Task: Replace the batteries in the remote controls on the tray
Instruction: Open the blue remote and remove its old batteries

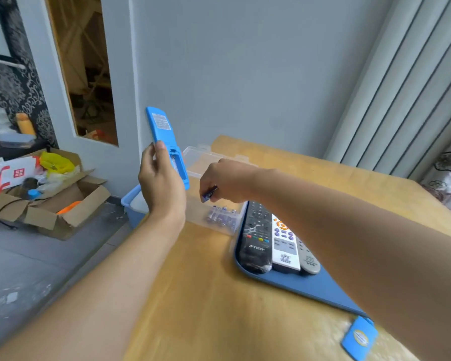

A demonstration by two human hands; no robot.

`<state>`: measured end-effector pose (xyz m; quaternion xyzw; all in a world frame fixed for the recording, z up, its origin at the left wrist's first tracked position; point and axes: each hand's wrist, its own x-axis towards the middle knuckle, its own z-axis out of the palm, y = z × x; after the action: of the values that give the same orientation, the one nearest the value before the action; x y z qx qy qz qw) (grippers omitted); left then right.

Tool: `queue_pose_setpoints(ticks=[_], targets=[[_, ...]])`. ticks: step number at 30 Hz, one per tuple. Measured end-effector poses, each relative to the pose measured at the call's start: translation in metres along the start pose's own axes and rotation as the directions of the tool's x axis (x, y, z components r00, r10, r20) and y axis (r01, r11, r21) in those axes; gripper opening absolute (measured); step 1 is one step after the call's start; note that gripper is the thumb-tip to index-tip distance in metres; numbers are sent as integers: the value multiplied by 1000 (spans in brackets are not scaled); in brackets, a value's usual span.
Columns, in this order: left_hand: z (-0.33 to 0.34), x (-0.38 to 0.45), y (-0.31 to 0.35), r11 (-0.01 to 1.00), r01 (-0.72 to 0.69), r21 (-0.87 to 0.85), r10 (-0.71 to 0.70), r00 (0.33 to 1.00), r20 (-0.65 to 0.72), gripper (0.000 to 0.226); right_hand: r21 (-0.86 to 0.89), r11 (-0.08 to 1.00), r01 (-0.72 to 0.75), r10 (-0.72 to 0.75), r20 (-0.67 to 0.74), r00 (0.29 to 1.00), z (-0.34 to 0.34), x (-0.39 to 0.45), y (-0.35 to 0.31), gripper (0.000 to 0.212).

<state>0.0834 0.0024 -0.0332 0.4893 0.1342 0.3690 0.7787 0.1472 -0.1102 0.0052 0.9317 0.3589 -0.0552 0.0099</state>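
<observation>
My left hand (160,183) grips a blue remote (163,136) upright above the table's left edge, its back toward me and the battery bay uncovered. My right hand (224,182) pinches a small blue battery (209,195) just above a clear plastic box (219,217) that holds several batteries. A blue tray (310,285) lies to the right. On it rest a black remote (255,235), a white remote (284,246) and a grey remote (309,259). The blue battery cover (359,340) lies on the table at the tray's near corner.
The wooden table (206,295) fills the lower middle. A light blue bin (133,207) stands on the floor beside its left edge. An open cardboard box (55,201) full of clutter sits on the floor further left. Wall and curtains lie behind the table.
</observation>
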Motion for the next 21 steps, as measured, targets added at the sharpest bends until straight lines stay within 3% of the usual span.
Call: queue_pose_setpoints(ticks=[6,10,16,21], targets=[[1,9,-5,997,45,-68,-48,998,-50,23,-195,979,65,-37,146,989,7,19,-6,29],[2,9,-7,996,52,-68,-57,996,-69,24,-307,946,100,-33,217,976,-3,12,-19,47],[1,2,0,997,61,-37,-63,997,-50,25,-238,969,60,-22,157,987,-1,13,-22,61],[0,-4,5,997,73,-21,-74,997,-21,22,-162,987,19,2,128,992,3,6,-16,53]])
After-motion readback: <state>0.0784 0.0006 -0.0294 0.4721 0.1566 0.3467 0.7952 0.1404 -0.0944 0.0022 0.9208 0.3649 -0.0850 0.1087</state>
